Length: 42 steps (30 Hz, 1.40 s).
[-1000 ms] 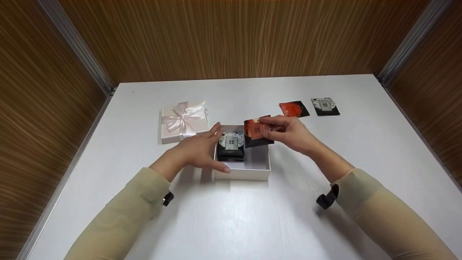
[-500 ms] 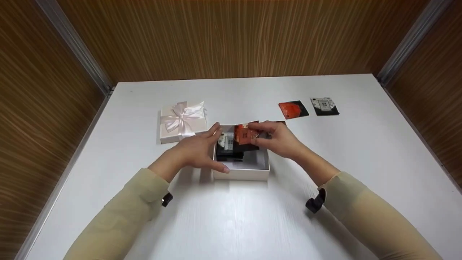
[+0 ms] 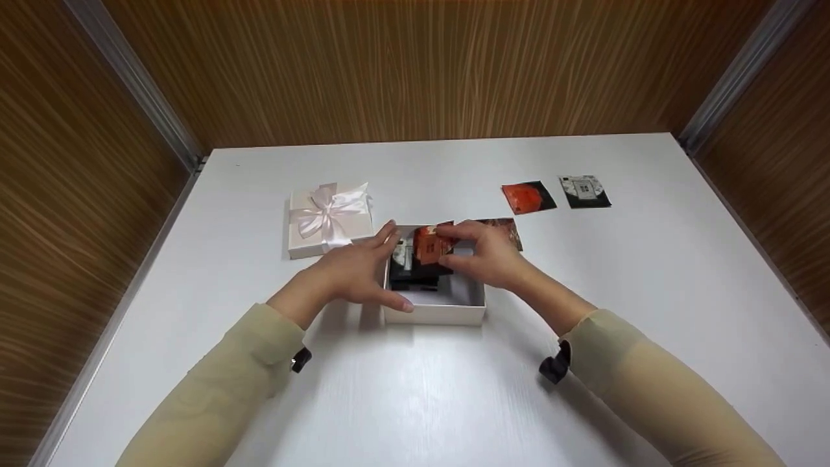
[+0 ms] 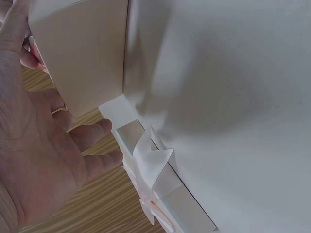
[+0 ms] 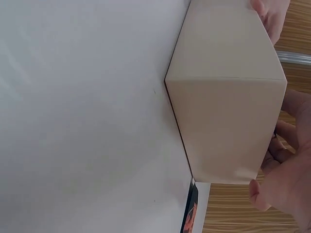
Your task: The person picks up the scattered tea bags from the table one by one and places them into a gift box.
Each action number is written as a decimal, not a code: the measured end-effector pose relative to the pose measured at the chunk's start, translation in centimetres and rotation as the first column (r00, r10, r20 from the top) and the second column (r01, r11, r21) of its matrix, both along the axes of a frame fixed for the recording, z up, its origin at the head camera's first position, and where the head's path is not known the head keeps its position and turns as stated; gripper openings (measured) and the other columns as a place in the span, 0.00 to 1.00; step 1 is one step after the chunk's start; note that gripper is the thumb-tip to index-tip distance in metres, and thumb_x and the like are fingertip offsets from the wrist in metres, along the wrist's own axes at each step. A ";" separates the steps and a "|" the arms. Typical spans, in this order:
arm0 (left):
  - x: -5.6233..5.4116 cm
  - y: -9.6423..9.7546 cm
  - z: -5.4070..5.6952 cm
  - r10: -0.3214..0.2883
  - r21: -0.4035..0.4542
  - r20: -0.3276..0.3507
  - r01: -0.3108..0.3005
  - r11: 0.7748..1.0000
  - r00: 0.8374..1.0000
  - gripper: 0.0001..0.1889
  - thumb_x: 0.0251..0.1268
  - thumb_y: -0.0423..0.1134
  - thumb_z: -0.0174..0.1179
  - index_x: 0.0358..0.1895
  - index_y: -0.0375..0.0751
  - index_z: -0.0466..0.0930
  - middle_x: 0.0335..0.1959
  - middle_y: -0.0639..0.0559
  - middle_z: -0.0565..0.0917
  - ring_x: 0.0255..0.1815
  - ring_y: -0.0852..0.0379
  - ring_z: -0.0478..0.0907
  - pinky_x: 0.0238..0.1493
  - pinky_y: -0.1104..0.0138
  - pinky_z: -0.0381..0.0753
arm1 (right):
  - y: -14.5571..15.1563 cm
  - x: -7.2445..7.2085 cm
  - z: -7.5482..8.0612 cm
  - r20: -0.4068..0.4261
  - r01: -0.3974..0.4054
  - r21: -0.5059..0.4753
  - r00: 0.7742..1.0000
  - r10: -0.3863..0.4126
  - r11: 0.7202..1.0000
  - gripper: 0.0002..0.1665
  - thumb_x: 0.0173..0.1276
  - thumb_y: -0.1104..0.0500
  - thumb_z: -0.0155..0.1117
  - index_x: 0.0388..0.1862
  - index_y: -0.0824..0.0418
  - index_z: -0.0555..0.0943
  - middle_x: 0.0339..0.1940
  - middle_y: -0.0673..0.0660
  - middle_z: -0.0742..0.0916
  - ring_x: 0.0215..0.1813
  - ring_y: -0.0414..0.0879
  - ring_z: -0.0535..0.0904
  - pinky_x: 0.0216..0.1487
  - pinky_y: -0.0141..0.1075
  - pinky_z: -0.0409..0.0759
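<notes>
In the head view, a white open box (image 3: 438,315) stands in the middle of the table. My left hand (image 3: 347,269) rests against its left side, thumb along the front rim and forefinger at the back corner, fingers fairly straight. A black sachet with a pale floral print (image 3: 402,256) tops a stack in the box's left half. My right hand (image 3: 489,256) pinches an orange and black sachet (image 3: 428,246) by its right edge, low over the box and overlapping that stack. The box's outer wall (image 5: 226,126) fills much of the right wrist view.
A pale pink lid with a satin bow (image 3: 327,217) lies left of the box. Behind my right hand lies a partly hidden patterned sachet (image 3: 509,230). Farther back right are an orange and black sachet (image 3: 528,197) and a black and white one (image 3: 585,191).
My right hand has moved left with the orange and black sachet, from the box's right side over the stack. This uncovers the sachet behind the hand. My left hand stays put.
</notes>
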<state>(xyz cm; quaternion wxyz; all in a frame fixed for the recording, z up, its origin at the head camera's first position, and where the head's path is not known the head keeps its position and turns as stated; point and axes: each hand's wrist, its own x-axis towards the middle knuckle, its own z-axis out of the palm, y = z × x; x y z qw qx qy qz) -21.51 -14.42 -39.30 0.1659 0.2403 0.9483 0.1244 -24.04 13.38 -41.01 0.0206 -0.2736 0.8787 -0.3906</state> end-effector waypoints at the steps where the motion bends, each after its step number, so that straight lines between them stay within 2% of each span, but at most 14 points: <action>1: 0.0 0.0 0.0 0.000 -0.002 -0.001 0.000 1.000 1.000 0.74 0.45 0.86 0.64 0.89 0.48 0.41 0.89 0.56 0.35 0.84 0.39 0.55 0.76 0.45 0.68 | -0.1 0.0 0.0 -0.018 0.002 0.024 1.000 -0.002 1.000 0.32 0.66 0.57 0.78 0.69 0.58 0.84 0.60 0.59 0.88 0.65 0.55 0.83 0.68 0.56 0.77; 5: 0.0 0.0 0.0 -0.001 -0.007 -0.005 0.001 1.000 1.000 0.74 0.45 0.87 0.63 0.89 0.48 0.40 0.89 0.56 0.35 0.84 0.38 0.55 0.76 0.45 0.68 | -0.5 0.0 0.1 -0.079 -0.009 0.091 0.997 0.017 0.996 0.32 0.66 0.55 0.78 0.69 0.58 0.85 0.59 0.60 0.88 0.62 0.56 0.83 0.66 0.56 0.78; 12: 0.1 0.1 0.0 0.007 0.003 0.002 -0.007 1.000 1.000 0.75 0.44 0.87 0.63 0.89 0.50 0.40 0.89 0.58 0.34 0.85 0.39 0.55 0.76 0.45 0.68 | -1.0 -0.1 0.0 -0.143 -0.048 0.159 0.987 0.071 0.986 0.33 0.67 0.53 0.77 0.70 0.60 0.84 0.59 0.61 0.88 0.62 0.57 0.83 0.68 0.60 0.71; 19: 0.3 0.3 0.0 0.005 -0.005 0.010 -0.005 1.000 1.000 0.74 0.44 0.87 0.63 0.89 0.51 0.40 0.89 0.59 0.34 0.84 0.40 0.55 0.74 0.45 0.69 | -1.5 -0.3 -0.3 -0.142 -0.069 0.215 0.985 0.101 0.974 0.33 0.69 0.52 0.76 0.71 0.62 0.82 0.59 0.60 0.88 0.63 0.56 0.83 0.65 0.62 0.64; 29: 0.4 0.5 0.2 -0.005 0.008 0.008 0.005 1.000 1.000 0.74 0.44 0.87 0.64 0.89 0.50 0.40 0.89 0.57 0.34 0.84 0.39 0.56 0.76 0.45 0.68 | -1.9 -0.4 -0.4 -0.170 -0.035 0.308 0.981 0.091 0.951 0.34 0.70 0.48 0.76 0.70 0.59 0.83 0.56 0.60 0.88 0.59 0.59 0.82 0.64 0.63 0.64; 39: 0.3 0.5 0.1 -0.010 0.010 -0.001 0.010 1.000 1.000 0.75 0.43 0.88 0.63 0.89 0.50 0.40 0.89 0.57 0.35 0.84 0.38 0.56 0.76 0.45 0.68 | -2.3 -0.5 -0.9 -0.214 0.016 0.394 0.974 0.075 0.919 0.33 0.71 0.42 0.74 0.70 0.56 0.84 0.64 0.58 0.87 0.60 0.59 0.81 0.59 0.58 0.64; 42: 0.3 0.5 0.1 -0.006 0.012 0.000 0.006 1.000 1.000 0.75 0.43 0.88 0.64 0.89 0.50 0.41 0.89 0.57 0.35 0.83 0.39 0.58 0.75 0.46 0.69 | -2.4 -0.5 -1.1 -0.236 0.029 0.407 0.969 0.074 0.913 0.33 0.71 0.41 0.73 0.69 0.55 0.85 0.63 0.57 0.88 0.58 0.59 0.81 0.59 0.57 0.64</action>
